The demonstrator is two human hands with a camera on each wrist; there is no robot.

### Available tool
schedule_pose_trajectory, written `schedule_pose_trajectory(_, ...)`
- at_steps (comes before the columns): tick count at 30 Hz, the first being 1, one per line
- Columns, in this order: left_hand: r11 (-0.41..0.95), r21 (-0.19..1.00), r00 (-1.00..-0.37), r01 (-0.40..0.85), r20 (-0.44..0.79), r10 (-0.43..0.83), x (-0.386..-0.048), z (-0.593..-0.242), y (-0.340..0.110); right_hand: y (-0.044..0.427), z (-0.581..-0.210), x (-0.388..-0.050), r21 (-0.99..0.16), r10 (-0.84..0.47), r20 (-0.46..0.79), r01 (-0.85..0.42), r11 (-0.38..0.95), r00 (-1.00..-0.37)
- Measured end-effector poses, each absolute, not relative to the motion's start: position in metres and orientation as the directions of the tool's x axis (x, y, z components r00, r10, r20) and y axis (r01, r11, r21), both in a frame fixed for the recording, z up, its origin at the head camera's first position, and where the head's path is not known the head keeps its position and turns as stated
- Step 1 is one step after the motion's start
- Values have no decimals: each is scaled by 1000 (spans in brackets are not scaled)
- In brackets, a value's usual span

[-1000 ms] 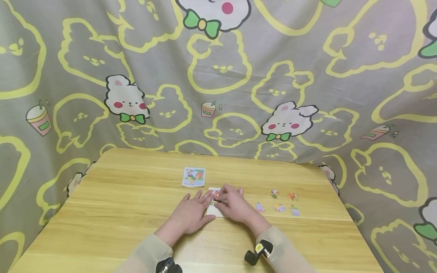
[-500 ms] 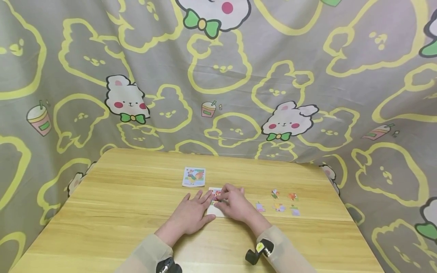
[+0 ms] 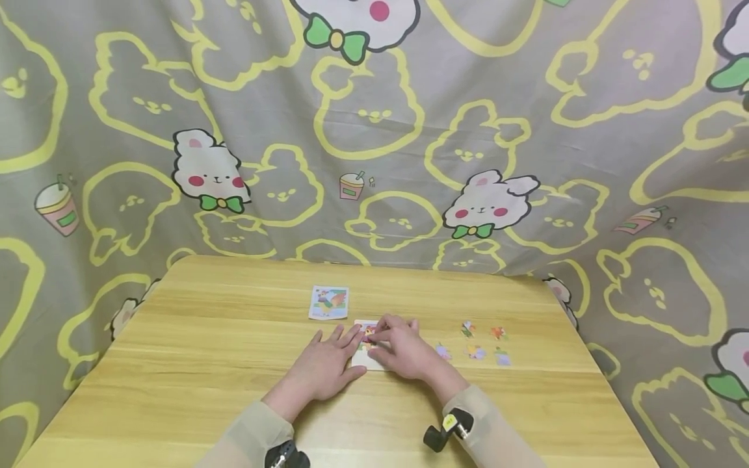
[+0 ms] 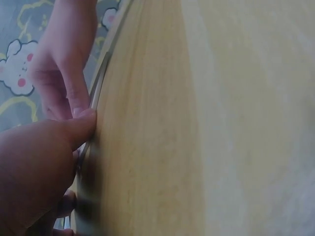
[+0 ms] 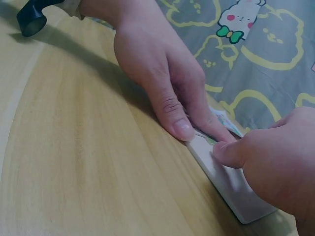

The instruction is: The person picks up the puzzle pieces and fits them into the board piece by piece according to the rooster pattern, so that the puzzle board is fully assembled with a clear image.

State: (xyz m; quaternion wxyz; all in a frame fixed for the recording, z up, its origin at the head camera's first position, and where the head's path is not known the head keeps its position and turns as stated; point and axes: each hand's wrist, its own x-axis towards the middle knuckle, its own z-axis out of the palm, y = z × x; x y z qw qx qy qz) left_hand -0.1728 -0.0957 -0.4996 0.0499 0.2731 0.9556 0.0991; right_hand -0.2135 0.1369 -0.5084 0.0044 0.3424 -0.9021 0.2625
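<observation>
A white board (image 3: 367, 359), partly multicoloured, touches the spread left hand (image 3: 325, 366) and the right hand (image 3: 402, 348), its grip unclear.

No legible txt; yellow label (image 3: 449, 423) on R wrist cam (image 3: 434, 439) too sm.

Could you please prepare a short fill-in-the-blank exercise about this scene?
To the right of the white board, ____ loose puzzle pieces can be seen.
Of the printed card and that board, the one nearer the curtain is the ____.
The hand nearer those pieces is the ____ one.
The curtain's white rabbits wear ____ bows.

Missing words: five; printed card; right; green.
</observation>
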Motion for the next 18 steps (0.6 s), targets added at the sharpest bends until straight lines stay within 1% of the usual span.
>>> schedule_pose_trajectory(4,829,213,-844,517,-35,535,-173,-501,-96,144,-506,-213,-466,-620,207,-634,618,-757)
schedule_pose_trajectory(13,832,214,-847,512,-38,531,-173,-502,-96,167,-497,-211,-468,-596,206,-613,636,-776)
schedule_pose_trajectory(18,833,219,-848,509,-42,529,-173,-501,-95,179,-495,-211,-482,-585,225,-611,628,-779)
